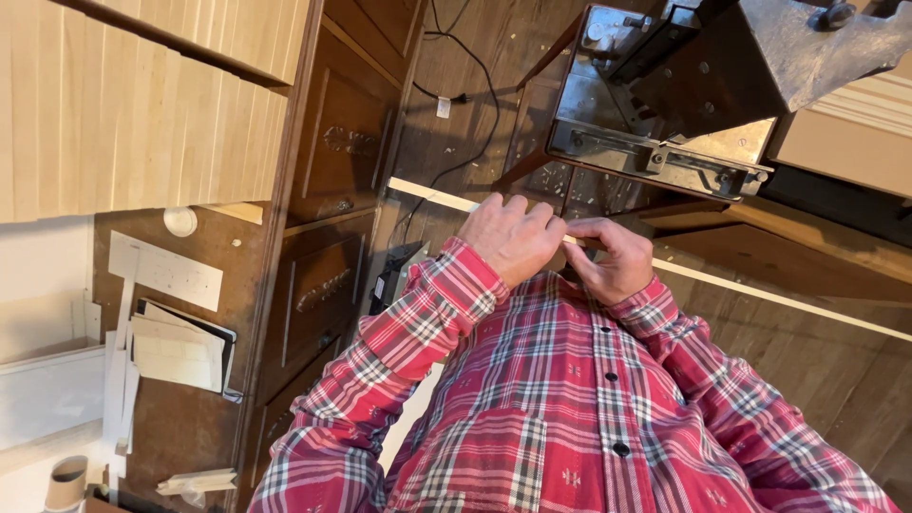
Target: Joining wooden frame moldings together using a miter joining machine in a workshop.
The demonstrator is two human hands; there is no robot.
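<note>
Strip (760, 294) runs level across my front; my left hand (513, 237) curls knuckles-up around it, my right hand (613, 258) pinches it just beside.

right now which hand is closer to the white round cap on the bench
Left. The left hand, on the wooden strip, lies right of the white round cap; the right hand is farther along the strip.

Hands covered the pale wood strip's (760, 294) middle; right edge cropped its far end and the metal machine (684, 85).
</note>
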